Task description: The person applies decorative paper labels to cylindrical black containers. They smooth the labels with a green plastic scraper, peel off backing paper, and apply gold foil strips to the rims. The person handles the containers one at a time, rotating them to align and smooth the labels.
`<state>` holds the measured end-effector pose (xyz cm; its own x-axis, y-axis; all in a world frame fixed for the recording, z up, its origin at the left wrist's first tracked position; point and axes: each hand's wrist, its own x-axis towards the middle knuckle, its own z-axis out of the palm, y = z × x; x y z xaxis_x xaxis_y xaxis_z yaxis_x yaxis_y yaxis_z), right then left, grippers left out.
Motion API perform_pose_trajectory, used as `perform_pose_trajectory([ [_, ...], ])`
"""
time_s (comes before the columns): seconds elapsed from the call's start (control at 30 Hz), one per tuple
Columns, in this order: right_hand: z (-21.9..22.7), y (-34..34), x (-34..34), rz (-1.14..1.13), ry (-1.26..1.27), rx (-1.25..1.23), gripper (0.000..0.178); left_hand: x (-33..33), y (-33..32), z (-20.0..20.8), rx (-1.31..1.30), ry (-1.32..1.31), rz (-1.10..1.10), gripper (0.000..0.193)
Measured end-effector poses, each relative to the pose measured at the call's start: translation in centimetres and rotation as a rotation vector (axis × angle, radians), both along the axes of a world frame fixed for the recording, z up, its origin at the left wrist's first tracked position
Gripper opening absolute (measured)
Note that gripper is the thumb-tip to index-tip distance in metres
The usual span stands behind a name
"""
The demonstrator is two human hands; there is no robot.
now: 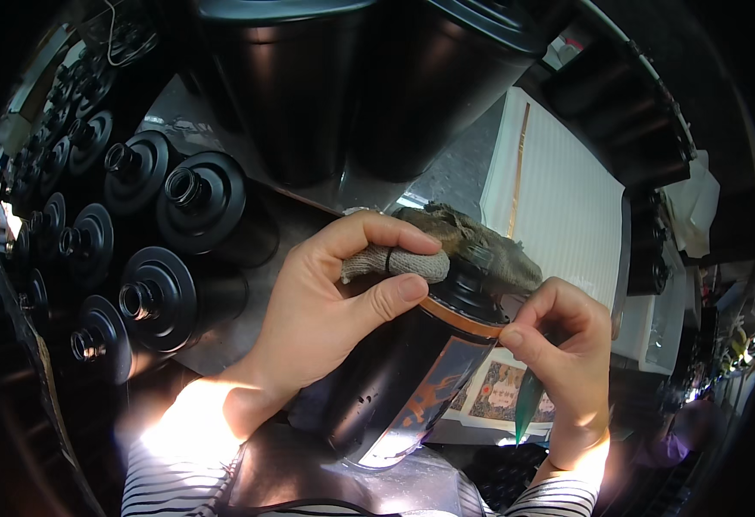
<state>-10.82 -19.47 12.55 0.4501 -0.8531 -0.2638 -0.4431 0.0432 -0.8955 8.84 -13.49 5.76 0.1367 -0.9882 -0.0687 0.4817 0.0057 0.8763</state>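
head view: a large, black, cylindrical bottle (352, 392) leans just toward 6 o'clock of centre, its neck end pointing to 1 o'clock. a narrow, flat, copper-brown band (464, 320) curves around its shoulder edge. at the bottle's 2 o'clock, the right hand (563, 340) has thumb and forefinger pinched together on the band. at 11 o'clock, the left hand (334, 297) bends thumb and forefinger about a grey, knitted, finger-shaped sleeve (412, 264), beside the shoulder; whether these fingers clamp the bottle or merely rest there, i cannot tell. the step in hand looks like fitting the band along that edge; the next move seems to call for light tension from the right fingers and even pressure from the left, keeping it flat.
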Motion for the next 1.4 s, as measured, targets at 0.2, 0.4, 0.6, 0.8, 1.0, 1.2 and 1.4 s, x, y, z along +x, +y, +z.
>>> perform_pose_trajectory([
  [0.2,0.0,-0.4,-0.2,0.044,0.014,-0.006,0.017,-1.1,2.0,-0.1,-0.258,-0.578,0.248,0.025],
  [0.4,-0.7,-0.2,-0.4,0.049,-0.039,0.011,0.017,-2.9,4.1,0.0,-0.310,-0.845,0.186,0.052],
  [0.6,-0.6,-0.2,-0.3,0.055,-0.021,-0.009,0.017,-3.3,4.9,-0.9,-0.032,-0.115,0.061,0.079],
  [0.8,-0.9,-0.2,-0.7,0.023,-0.129,0.072,0.015,-2.9,4.5,1.5,-0.279,-1.224,0.047,0.057],
  [1.0,-0.9,-0.4,-1.8,0.072,-0.104,0.005,0.026,-4.5,3.7,4.0,-0.346,-1.579,-0.036,0.050],
  [1.2,-1.5,0.0,-2.4,0.040,-0.219,0.049,0.016,-4.1,5.4,2.4,0.153,-0.682,-0.168,0.096],
  [1.4,-2.0,-0.3,-3.3,0.038,-0.202,0.030,0.013,-3.6,5.4,0.4,0.016,-0.616,-0.066,0.095],
])
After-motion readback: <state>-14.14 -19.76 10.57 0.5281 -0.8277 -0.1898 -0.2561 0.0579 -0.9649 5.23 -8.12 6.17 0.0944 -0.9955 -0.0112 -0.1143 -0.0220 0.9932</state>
